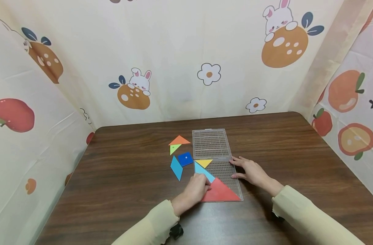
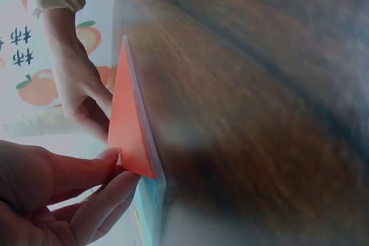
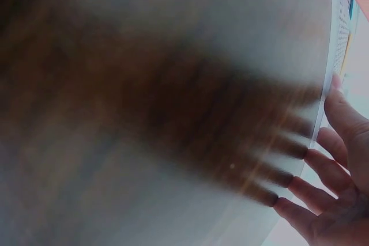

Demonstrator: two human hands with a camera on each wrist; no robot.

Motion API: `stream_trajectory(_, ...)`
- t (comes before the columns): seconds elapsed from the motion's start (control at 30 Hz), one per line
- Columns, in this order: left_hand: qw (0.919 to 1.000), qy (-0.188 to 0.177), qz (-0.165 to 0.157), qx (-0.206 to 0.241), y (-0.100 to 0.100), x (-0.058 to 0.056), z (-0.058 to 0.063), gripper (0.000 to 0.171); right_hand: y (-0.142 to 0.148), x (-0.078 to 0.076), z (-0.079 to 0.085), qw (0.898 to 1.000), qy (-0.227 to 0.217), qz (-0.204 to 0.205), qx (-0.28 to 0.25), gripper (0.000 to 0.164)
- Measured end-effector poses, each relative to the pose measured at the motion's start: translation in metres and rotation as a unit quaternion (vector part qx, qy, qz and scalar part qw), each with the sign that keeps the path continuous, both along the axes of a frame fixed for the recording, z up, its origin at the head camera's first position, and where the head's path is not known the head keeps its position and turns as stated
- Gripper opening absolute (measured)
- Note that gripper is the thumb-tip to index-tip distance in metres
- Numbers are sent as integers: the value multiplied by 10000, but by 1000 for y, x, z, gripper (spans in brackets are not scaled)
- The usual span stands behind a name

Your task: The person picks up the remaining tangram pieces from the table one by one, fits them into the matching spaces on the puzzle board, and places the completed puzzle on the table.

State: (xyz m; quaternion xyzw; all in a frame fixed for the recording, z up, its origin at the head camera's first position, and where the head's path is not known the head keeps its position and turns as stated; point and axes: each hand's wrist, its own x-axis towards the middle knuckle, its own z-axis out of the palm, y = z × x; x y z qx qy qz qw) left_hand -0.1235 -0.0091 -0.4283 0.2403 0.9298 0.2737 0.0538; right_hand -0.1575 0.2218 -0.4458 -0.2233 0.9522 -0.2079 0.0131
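A clear shallow case lies unfolded, its near half (image 1: 226, 170) holding a large red triangle (image 1: 221, 192), a light blue triangle (image 1: 204, 172) and a small yellow triangle (image 1: 203, 163). My left hand (image 1: 192, 189) is over the case's lower left corner. In the left wrist view, its thumb and fingertips pinch at the red triangle (image 2: 130, 119), which lies in the case beside the light blue piece. My right hand (image 1: 253, 172) rests at the case's right side, fingers spread and thumb at the edge. The right wrist view shows its fingertips (image 3: 279, 203) on the tabletop.
Left of the case lie an orange triangle (image 1: 179, 140), a small green triangle (image 1: 174, 148), a dark blue square (image 1: 185, 159) and a blue parallelogram (image 1: 176, 168). The case's far half (image 1: 211, 143) lies flat behind. A printed curtain (image 1: 180, 95) borders the wooden table (image 1: 128, 190).
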Motion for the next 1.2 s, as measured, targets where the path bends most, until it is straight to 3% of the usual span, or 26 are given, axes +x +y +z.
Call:
stream_trajectory(0.33, 9970, 207, -181, -727, 3, 3, 4, 8, 1, -1, -1, 10000, -6, 5, 30, 57)
stream_trajectory(0.63, 9882, 747, -643, -1175, 4, 8, 1, 20, 0, 0, 0, 10000, 44, -22, 16, 58)
stream_trajectory(0.93, 9831, 876, -867, -1355, 4, 11, 2, 15, 0, 1, 0, 10000, 8, 10, 21, 57)
stream_trajectory(1.2, 9850, 810, -932, -1203, -2, 10, 2, 10, 0, 0, -1, 10000, -43, -36, -3, 58)
